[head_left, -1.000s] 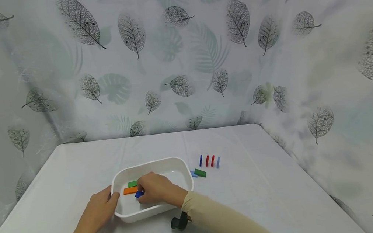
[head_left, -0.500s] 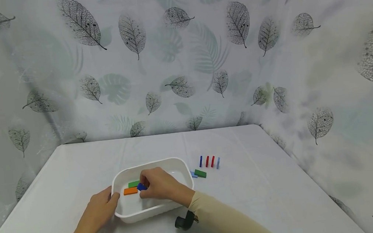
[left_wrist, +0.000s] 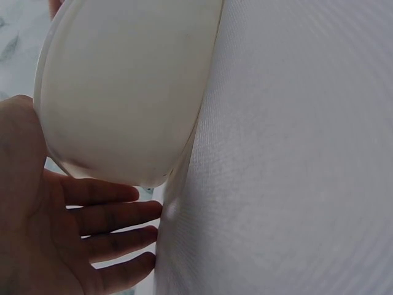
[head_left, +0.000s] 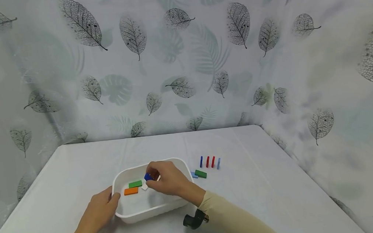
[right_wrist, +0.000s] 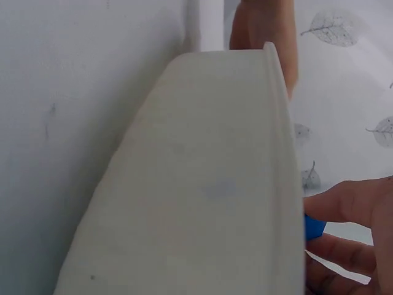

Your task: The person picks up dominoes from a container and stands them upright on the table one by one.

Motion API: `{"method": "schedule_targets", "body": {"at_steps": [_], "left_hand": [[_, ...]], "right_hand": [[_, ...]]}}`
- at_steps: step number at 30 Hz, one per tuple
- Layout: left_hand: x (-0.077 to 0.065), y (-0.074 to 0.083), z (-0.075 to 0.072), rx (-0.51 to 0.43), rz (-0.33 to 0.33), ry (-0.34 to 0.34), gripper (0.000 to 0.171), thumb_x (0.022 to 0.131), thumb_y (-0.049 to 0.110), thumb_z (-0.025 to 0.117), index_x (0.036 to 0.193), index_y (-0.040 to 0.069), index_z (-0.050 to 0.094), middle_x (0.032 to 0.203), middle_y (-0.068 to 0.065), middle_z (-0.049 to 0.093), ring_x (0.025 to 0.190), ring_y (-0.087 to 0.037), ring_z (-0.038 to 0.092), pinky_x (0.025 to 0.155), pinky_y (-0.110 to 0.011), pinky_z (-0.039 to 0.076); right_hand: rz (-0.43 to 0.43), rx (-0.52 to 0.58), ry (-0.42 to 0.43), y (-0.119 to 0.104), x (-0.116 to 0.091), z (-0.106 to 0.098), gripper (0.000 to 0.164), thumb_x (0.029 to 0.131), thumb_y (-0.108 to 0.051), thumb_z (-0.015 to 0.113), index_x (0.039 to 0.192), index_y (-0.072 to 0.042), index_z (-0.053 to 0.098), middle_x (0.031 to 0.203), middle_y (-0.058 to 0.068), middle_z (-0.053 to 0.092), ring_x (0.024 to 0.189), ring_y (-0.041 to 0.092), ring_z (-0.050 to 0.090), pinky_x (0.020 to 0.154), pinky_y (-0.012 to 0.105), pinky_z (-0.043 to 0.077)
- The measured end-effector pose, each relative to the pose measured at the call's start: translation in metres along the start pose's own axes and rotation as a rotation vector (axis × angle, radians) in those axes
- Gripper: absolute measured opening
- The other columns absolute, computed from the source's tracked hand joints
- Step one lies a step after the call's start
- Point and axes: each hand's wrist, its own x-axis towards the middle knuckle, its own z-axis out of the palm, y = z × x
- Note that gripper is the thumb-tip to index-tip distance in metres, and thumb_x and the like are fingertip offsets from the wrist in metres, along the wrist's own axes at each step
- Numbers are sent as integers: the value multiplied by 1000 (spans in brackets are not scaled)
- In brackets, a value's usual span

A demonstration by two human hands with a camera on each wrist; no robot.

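A white plastic tub (head_left: 151, 211) stands on the table. My left hand (head_left: 98, 210) grips its left end, thumb over the rim and fingers along the outside; the left wrist view shows those fingers (left_wrist: 113, 215) nearly straight. Over the tub, my right hand (head_left: 170, 179) pinches a blue block (head_left: 148, 176) between thumb and fingers. The right wrist view shows part of that block beyond the tub wall (right_wrist: 202, 166). Lying in the tub are a green block (head_left: 135, 184), an orange block (head_left: 131, 191) and a small white piece (head_left: 144, 187), partly behind the right hand.
Right of the tub, a dark green block (head_left: 200, 173) lies against a light blue block (head_left: 194, 175). Behind them stands a row of thin blocks: dark blue (head_left: 201, 162), two red (head_left: 208, 162) and light blue (head_left: 218, 163). Leaf-printed cloth (head_left: 181, 57) walls the table's back and sides.
My right hand has lifted the blue block and drawn it right and away from me, uncovering the orange block's end and the white piece. My left hand has stayed on the tub.
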Motion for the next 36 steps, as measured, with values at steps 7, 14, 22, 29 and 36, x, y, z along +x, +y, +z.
{"method": "schedule_targets", "body": {"at_steps": [7,14,22,29,36], "left_hand": [[-1,1,1,-12,-4,10,51,107,22,44,141,-14,51,114,-23,70,82,-26,58,61,-38,49],[-1,-2,2,-2,-6,-3,51,106,22,44,141,-16,50,119,-25,70,87,-27,61,70,-44,55],[1,-2,1,-17,4,-6,51,106,22,45,142,-14,51,121,-25,69,85,-27,59,68,-41,54],[2,-2,-1,-6,29,5,48,106,21,47,137,-14,55,122,-27,69,86,-26,61,71,-45,57],[2,-3,-3,-2,8,-14,49,105,21,46,139,-14,53,120,-27,69,83,-26,59,66,-39,53]], "right_hand": [[-30,42,72,5,-7,-15,19,91,-12,80,107,-9,70,89,-7,67,80,5,63,69,15,53],[3,86,114,14,-16,-26,17,90,-10,80,104,-8,70,89,-6,68,80,5,64,71,18,56],[-5,98,194,23,-23,-43,15,90,-7,78,102,-8,70,88,-4,70,81,8,66,71,23,58],[47,89,226,30,-30,-58,16,90,-7,79,103,-8,71,89,-4,71,82,11,67,72,26,59],[104,67,246,40,-40,-71,16,90,-8,80,103,-9,72,89,-4,71,83,11,68,72,26,59]]}}
